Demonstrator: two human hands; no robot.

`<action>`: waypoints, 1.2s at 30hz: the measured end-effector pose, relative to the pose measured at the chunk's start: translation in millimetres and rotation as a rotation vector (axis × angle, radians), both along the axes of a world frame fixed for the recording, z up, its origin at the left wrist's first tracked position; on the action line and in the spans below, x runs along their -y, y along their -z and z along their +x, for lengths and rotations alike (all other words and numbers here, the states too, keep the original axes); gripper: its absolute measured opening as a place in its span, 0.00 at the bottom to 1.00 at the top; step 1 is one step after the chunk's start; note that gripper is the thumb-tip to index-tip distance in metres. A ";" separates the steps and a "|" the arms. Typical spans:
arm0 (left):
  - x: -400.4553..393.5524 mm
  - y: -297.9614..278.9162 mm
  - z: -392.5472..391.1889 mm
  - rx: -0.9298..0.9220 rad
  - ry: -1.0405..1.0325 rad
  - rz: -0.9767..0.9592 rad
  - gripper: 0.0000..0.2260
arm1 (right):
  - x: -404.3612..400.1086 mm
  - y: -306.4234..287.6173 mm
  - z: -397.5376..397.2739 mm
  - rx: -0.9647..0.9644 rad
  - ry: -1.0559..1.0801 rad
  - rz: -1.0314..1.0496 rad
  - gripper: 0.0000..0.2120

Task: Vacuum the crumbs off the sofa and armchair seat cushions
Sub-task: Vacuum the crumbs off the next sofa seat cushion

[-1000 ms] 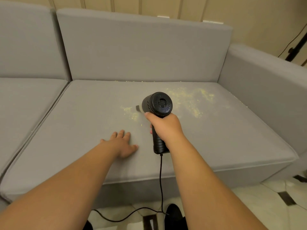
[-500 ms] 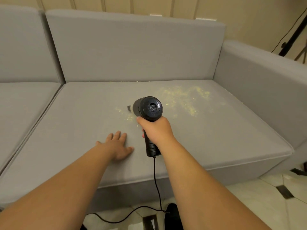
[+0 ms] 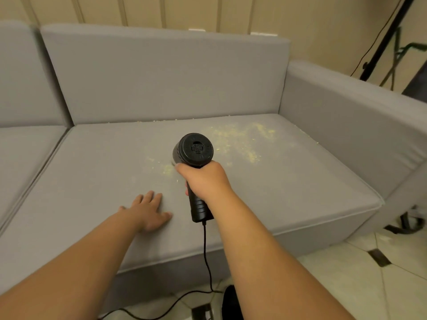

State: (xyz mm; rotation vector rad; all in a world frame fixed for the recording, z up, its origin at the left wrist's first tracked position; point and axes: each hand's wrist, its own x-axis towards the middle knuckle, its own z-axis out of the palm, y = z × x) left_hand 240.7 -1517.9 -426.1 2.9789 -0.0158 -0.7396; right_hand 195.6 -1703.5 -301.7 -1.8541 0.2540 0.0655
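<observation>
Right hand (image 3: pixel 204 181) wrapped tight round the handle of the vacuum (image 3: pixel 195 153). Round black back end up toward the camera, nose down on the seat cushion (image 3: pixel 300 192), hidden behind the body. Cord (image 3: pixel 206 250) hanging from the handle down to the floor (image 3: pixel 346 285).

Left hand (image 3: pixel 147 211) flat on the cushion, fingers spread, pressing down, just beside the vacuum handle. Holding nothing.

Crumbs in two spots. Small patch (image 3: pixel 167 168) right by the vacuum nose, on its left. Big patch (image 3: pixel 240 142) farther back and to the right, near the armrest (image 3: pixel 346 107). A thin line of bits also along the back crease (image 3: pixel 161 121).

Compared with a second ago: vacuum in much the same place next to the small patch, left hand in the same place too. Small patch looking a bit thinner than before, though hard to be sure, since the head has moved and the view has shifted. Big patch looking the same as before.

Meaning for the job: only a start made. Probably the small patch first, then a push forward and right into the big one. Back crease left to do, and the other sofa seat (image 3: pixel 23 153) on the left. No armchair in view.
</observation>
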 end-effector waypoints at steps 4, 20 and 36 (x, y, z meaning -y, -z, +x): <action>1.0 -2.0 -2.3 -0.008 0.005 0.001 0.39 | 3.5 -8.1 -4.5 -0.038 -0.010 0.154 0.11; 3.0 -9.3 -9.2 -0.031 0.010 -0.031 0.40 | 9.0 -7.3 -6.8 -0.036 -0.023 0.183 0.10; -3.5 -16.5 -14.2 0.015 0.025 -0.037 0.37 | -29.7 8.3 22.8 -0.049 -0.001 0.258 0.13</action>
